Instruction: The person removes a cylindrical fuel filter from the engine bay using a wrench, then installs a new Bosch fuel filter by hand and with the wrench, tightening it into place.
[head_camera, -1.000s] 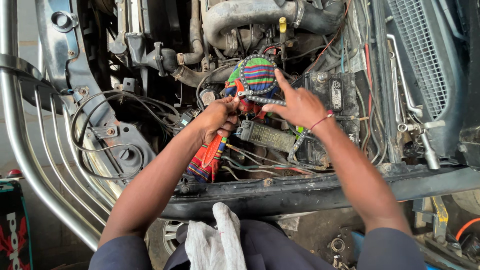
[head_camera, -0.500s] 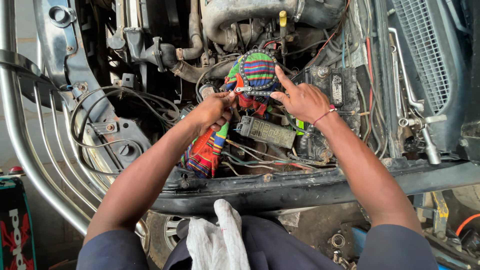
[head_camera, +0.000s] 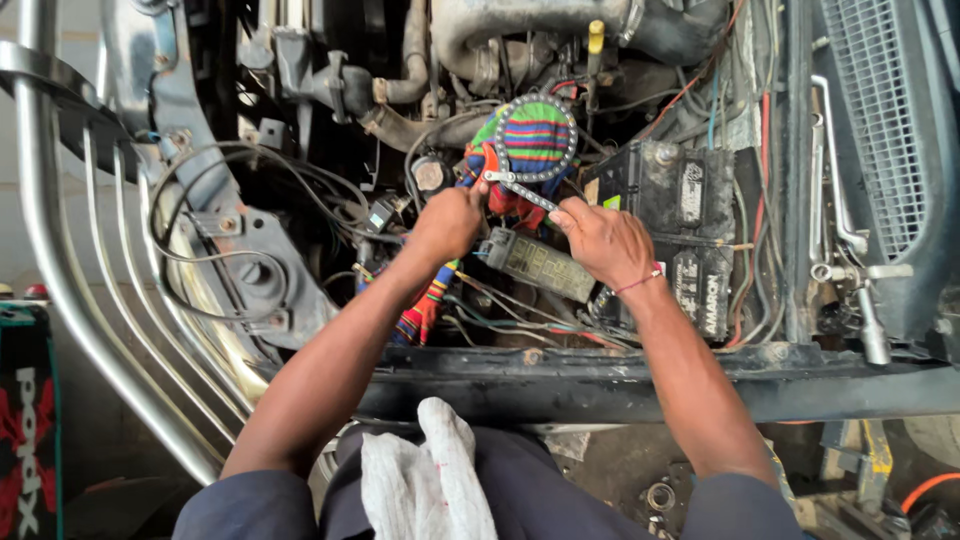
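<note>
I'm looking down from the head cam into an open engine bay. My left hand (head_camera: 445, 225) is closed in a fist near the bay's centre, gripping the handle end of a chain wrench (head_camera: 520, 185); the thumb sits on top. My right hand (head_camera: 600, 240) is just right of it, fingers curled, pinching the loose tail of the chain between thumb & forefinger. A thin red band circles the right wrist.

The chain loops around a round part wrapped in striped cloth (head_camera: 535, 140), w/ green, blue, red & yellow bands. It sits toward the far middle of the bay, just beyond both hands. A tail of the same cloth hangs down below my left wrist.

Under the right hand lies a flat rectangular fuse box (head_camera: 540, 265), tilted. Right of it stands a black battery (head_camera: 690, 225), dusty, w/ cables running over it. Loose wires tangle along the bay's near edge. A black cable loop (head_camera: 200, 240) curves over a grey metal bracket at the bay's left side. Chrome bars (head_camera: 90, 300) sweep down the left edge of view. A radiator grille (head_camera: 880, 130) stands at the right edge, w/ spanners (head_camera: 840, 215) lying next to it. A white rag (head_camera: 420, 480) rests on my lap, near the bottom centre.
</note>
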